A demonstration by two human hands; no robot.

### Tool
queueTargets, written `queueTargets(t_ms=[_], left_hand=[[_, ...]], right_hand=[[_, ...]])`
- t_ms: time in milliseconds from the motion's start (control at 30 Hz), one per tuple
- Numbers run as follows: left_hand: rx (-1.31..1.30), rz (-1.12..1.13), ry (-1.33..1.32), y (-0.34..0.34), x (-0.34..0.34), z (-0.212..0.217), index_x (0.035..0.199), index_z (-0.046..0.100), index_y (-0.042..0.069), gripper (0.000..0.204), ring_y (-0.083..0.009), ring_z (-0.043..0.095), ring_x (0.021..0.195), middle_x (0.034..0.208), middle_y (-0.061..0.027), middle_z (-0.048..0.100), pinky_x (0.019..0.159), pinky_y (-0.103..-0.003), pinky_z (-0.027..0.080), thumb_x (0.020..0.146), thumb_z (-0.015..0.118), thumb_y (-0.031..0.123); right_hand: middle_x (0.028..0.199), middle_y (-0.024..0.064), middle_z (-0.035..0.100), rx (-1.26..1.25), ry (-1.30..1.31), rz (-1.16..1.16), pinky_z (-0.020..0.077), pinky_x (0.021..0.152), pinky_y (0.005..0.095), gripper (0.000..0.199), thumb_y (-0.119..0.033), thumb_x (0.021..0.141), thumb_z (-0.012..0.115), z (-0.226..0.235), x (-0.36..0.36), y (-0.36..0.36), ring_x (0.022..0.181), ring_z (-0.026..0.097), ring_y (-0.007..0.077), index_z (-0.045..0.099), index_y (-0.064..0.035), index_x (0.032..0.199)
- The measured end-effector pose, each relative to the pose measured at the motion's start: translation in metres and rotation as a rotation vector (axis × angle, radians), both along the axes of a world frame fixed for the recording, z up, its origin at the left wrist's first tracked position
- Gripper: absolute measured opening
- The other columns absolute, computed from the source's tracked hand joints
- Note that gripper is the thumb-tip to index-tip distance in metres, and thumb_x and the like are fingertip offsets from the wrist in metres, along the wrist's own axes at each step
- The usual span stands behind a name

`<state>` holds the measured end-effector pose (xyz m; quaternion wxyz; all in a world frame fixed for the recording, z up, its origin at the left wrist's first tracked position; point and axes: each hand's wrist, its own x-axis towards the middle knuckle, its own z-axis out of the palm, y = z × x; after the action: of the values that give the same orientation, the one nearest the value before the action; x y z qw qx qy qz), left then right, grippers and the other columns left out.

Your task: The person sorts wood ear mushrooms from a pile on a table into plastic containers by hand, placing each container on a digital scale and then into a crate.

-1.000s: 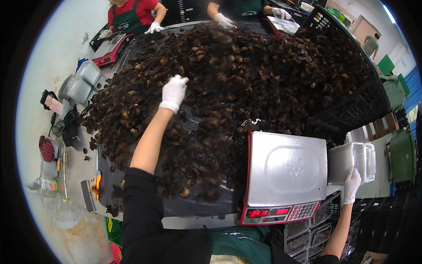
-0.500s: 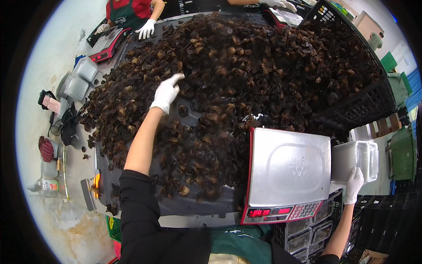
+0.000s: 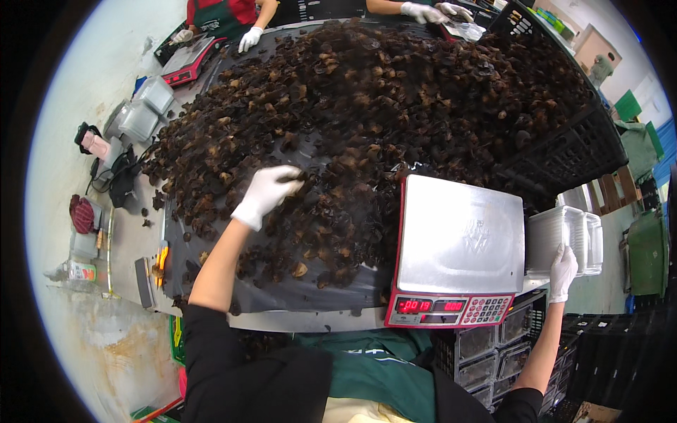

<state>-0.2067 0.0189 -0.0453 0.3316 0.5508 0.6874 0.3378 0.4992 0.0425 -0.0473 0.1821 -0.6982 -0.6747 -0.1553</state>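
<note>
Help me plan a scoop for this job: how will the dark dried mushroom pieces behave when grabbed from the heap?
The dark dried mushroom pieces look curled and thin, so probably light and brittle, apt to crumble if squeezed. They lie loose, so a handful under the left hand likely sheds bits. Irregular shapes should snag, not roll.

The table [image 3: 296, 292], covered by a dark sheet, carried a large heap of dried black fungus [image 3: 395, 92], which lay under and beyond your left fingers [image 3: 282, 180]. A steel-topped scale [image 3: 460, 240] stood on it between your two sets of fingers.
</note>
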Motion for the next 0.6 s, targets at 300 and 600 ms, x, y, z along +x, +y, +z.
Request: queueTargets(t_ms=[300,600], left_hand=[[-0.589,-0.277,0.317,-0.259,-0.082,0.041,0.124,0.068,0.015,0.052,-0.0246,0.070,0.088,0.087,-0.0135,0.071,0.080,-0.035,0.055,0.076,0.082,0.028],[0.514,-0.206,0.648,-0.085,0.024,0.000,0.092,0.072,0.007,0.013,-0.0285,0.060,0.083,0.085,-0.0086,0.061,0.074,-0.038,0.049,0.079,0.074,0.010]], right_hand=[[0.079,0.0230,0.062,0.046,-0.026,0.020,0.0450,0.068,0.0484,0.034,-0.028,0.103,0.048,-0.004,0.002,-0.002,0.075,0.059,0.0425,0.061,0.0001,0.089],[0.083,0.0234,0.063,0.128,-0.041,0.023,0.0460,0.072,0.0492,0.039,-0.031,0.103,0.045,-0.012,0.006,-0.002,0.080,0.061,0.0426,0.061,0.0009,0.089]])
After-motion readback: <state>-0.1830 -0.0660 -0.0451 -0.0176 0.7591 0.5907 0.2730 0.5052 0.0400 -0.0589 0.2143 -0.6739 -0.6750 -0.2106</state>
